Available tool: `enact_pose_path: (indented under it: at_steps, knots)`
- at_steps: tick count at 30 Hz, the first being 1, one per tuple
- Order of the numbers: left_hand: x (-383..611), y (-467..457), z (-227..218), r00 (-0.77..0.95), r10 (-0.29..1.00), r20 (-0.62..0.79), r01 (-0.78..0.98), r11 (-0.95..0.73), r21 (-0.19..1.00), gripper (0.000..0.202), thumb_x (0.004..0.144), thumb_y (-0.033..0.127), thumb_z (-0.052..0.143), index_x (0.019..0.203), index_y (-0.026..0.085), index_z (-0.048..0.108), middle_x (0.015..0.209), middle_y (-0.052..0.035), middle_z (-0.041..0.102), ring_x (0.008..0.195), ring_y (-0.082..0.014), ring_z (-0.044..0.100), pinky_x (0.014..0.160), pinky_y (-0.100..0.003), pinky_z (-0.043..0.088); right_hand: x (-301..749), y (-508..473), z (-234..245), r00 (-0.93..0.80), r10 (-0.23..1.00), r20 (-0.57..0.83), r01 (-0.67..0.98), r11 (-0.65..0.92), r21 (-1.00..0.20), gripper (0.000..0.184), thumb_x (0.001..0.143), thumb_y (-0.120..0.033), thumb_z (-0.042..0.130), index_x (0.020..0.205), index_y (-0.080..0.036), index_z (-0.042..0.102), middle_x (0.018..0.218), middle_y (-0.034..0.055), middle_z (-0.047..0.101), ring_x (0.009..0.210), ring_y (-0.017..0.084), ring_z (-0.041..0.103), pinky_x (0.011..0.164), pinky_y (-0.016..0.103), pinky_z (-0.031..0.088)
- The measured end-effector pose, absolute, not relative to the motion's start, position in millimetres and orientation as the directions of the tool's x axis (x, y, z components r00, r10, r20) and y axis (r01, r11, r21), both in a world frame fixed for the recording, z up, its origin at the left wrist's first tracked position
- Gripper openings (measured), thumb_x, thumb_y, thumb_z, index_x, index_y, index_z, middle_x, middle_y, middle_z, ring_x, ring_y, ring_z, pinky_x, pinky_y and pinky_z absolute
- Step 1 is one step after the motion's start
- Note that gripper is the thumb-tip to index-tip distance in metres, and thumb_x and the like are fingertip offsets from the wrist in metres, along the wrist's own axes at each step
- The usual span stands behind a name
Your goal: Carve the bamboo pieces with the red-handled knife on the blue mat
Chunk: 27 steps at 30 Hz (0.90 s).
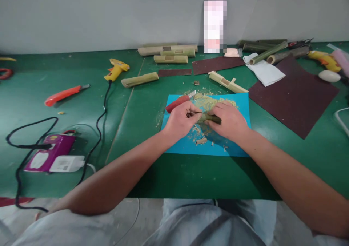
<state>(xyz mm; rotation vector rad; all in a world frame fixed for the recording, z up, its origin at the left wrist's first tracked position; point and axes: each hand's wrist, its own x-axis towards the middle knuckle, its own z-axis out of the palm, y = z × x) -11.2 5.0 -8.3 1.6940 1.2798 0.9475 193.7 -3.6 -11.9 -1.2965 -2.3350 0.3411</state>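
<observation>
Over the blue sheet (174,148), my right hand (227,119) grips a short green bamboo piece (212,118). The fingers of my left hand (181,121) are pinched together at the left end of that piece. A thin dark edge shows between them, too small to name. Pale bamboo shavings (209,102) lie heaped behind my hands, and more are scattered in front. Near my left knuckles rests a red-handled utility knife (178,103), blade out. A small curled bamboo chip (201,141) lies on the sheet in front of my hands.
Cut bamboo tubes (171,59) and brown sandpaper sheets (296,97) lie along the back. A notched bamboo piece (227,81) touches the blue sheet's far edge. To the left are a yellow glue gun (116,69), an orange cutter (65,95) and a purple power strip (51,153) with cords.
</observation>
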Motion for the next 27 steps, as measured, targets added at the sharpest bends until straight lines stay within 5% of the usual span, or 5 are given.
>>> enact_pose_path:
  at_steps: [27]
  knots:
    - [-9.2,-1.8,-8.4,0.194,0.974,0.12,0.385,-0.188,0.904,0.008,0.082,0.024,0.069,0.081,0.018,0.065,0.077,-0.001,0.07,0.066,-0.0115,0.058,0.062,-0.025,0.048,195.5,1.6,-14.0,-0.48,0.83,0.284,0.723,0.557,-0.409,0.012,0.089,-0.033,0.07,0.087,-0.021,0.068,0.088,0.0062,0.064,0.089,0.024,0.057,0.084,0.041,0.044]
